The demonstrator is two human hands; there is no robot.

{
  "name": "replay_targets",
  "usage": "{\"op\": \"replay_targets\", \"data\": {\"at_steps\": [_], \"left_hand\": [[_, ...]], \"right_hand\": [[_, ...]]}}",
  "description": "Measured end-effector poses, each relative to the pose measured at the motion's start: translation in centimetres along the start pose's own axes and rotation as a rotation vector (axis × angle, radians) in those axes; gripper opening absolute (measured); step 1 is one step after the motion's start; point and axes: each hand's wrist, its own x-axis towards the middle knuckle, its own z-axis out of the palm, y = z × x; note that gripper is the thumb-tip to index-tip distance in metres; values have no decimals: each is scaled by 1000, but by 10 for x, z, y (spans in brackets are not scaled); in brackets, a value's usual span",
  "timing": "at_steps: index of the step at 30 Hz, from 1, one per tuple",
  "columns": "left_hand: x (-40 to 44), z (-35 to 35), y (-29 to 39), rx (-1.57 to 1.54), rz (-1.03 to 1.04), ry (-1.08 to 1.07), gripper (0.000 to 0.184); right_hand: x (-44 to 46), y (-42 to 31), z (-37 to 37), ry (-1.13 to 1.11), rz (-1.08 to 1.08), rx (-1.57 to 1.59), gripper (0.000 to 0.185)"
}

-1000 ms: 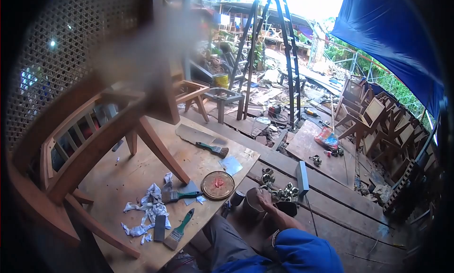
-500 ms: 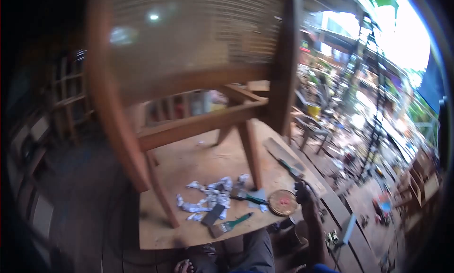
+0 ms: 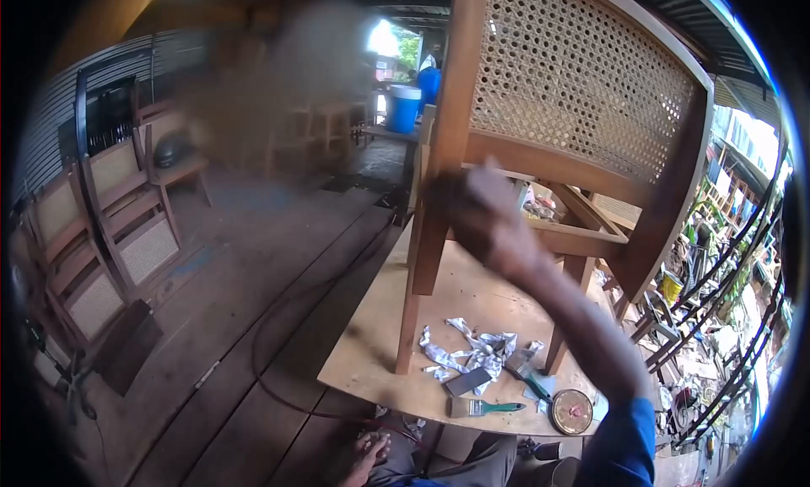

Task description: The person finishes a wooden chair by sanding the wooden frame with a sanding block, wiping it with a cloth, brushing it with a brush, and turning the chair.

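Note:
My right hand (image 3: 485,221) is raised at the left rear leg of a wooden chair (image 3: 451,141) with a woven cane back; motion blurs its fingers, which look curled, and anything inside them is hidden. Low in the view, my left hand (image 3: 369,453) rests near my lap, fingers loosely curled and touching nothing I can make out. The chair stands on a plywood tabletop (image 3: 363,352). Beneath it lie crumpled white scraps (image 3: 481,352), a dark block (image 3: 467,381), a green-handled brush (image 3: 485,408), another brush (image 3: 530,376) and a round lid (image 3: 572,411) with red residue.
Chair frames (image 3: 126,208) lean at the left wall. A dark red hose (image 3: 287,394) curves over the plank floor. Farther back stands a blue bucket (image 3: 403,109). Black cables (image 3: 742,259) hang at the right. A pale blur covers part of the upper left view.
The view has swung left. My right hand has gone from the container beside the table, past the lid, up to the chair leg. My left hand has come into view.

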Motion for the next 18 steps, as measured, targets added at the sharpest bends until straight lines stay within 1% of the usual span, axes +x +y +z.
{"op": "replay_targets", "data": {"at_steps": [1, 2, 3, 5, 6, 7, 8, 9, 10, 11, 12, 14, 15, 16, 18], "left_hand": [[-2, 0, -3, -27, 27, -12, 18], [-10, 3, 7, -32, 1, -6, 18], [-14, 4, 10, -33, -7, 1, 18], [-15, 0, 18, -7, -31, -62, 21], [-12, -4, 16, -2, -29, -67, 21], [-7, -5, 8, -29, -29, -15, 22], [-3, -6, 4, -57, -32, 36, 23], [-7, -4, 14, -60, -31, 24, 23], [-14, 0, 32, 19, -38, 33, 24], [-17, 3, 42, 99, -43, 47, 24], [-16, 0, 37, 57, 67, 52, 22], [-14, -13, 29, 69, 111, 14, 21], [-11, -13, 32, 80, 152, -23, 20], [-21, -6, 49, 41, 49, -12, 18], [-7, -15, 39, 40, 52, -46, 18]], "right_hand": [[27, 22, -3, 110, -34, 11, 36], [48, 46, -11, 33, 54, -52, 33], [78, 52, -19, 164, 118, -57, 33], [88, 53, -23, 158, 153, -183, 35], [76, 42, -23, 139, 133, -232, 35], [40, 27, -14, 50, 96, -136, 34], [1, 1, -2, -47, 159, 66, 35], [-38, -25, 10, -132, 243, 271, 36], [-76, -51, 23, -202, 342, 454, 36], [-73, -74, 20, -181, 45, 66, 32], [-68, -67, 16, -176, 3, 37, 33], [-42, -30, 3, -138, -68, -36, 37], [-16, -10, -3, -85, -38, -73, 37], [19, 11, -13, -19, -37, -106, 37], [84, 53, -32, 97, -59, -217, 39]]}}
